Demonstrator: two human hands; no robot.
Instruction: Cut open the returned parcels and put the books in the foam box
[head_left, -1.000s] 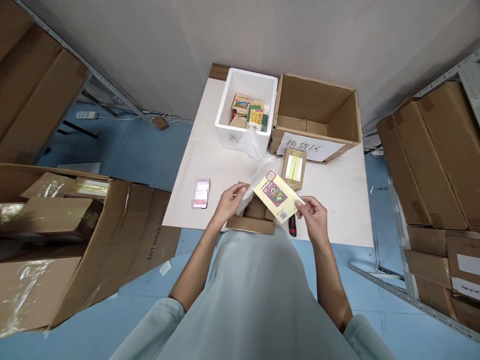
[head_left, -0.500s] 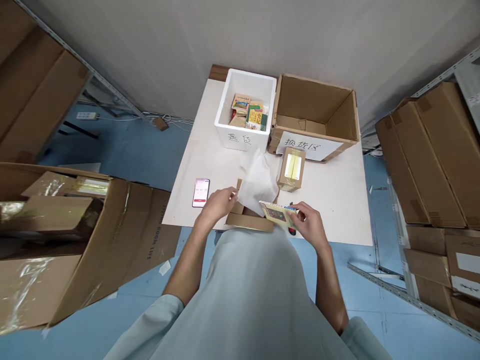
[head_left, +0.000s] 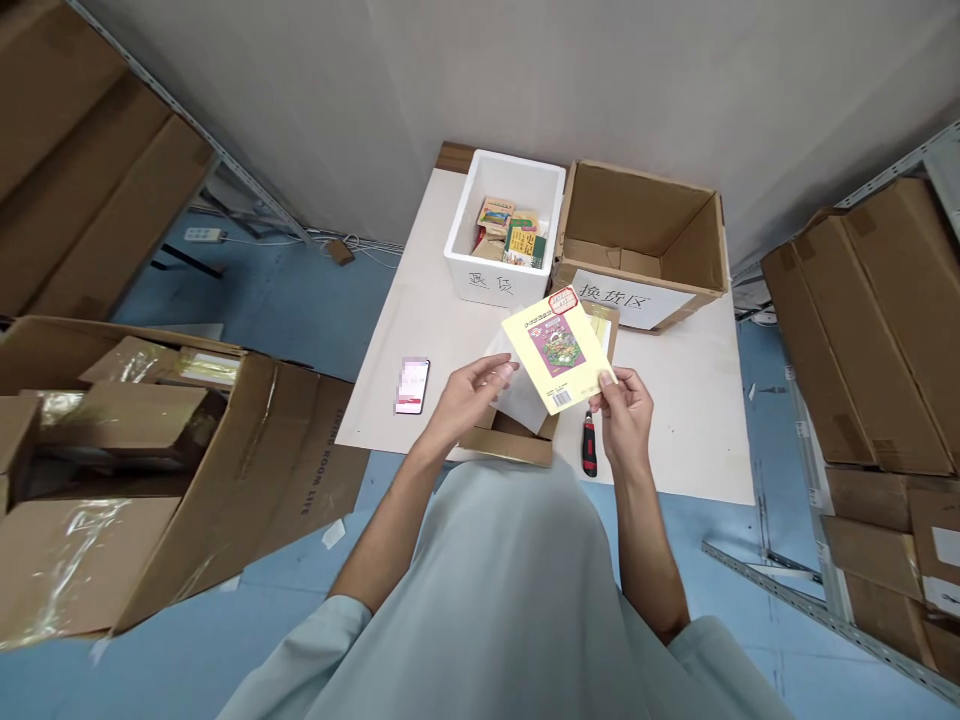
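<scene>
A pale yellow book (head_left: 561, 352) with a purple picture and a barcode is raised over the table, its cover turned up. My right hand (head_left: 624, 405) grips its lower right corner between thumb and fingers. My left hand (head_left: 474, 392) is to the left of the book, fingers stretched out and holding nothing. Below the book lies an open small cardboard box (head_left: 510, 445), with white wrapping paper (head_left: 519, 396) over part of it. A red and black utility knife (head_left: 589, 446) rests by the table's front edge, near my right wrist.
At the back stand a white foam box (head_left: 484, 287) with several books and an open cardboard box (head_left: 637, 185). A taped parcel (head_left: 611, 325) is partly behind the book. A phone (head_left: 412, 386) lies left. A large carton (head_left: 300, 430) of parcels flanks the table (head_left: 682, 430).
My right hand has lifted the book and turned its cover into view. My left hand has come off the small box's flap and moved right. The utility knife is now uncovered.
</scene>
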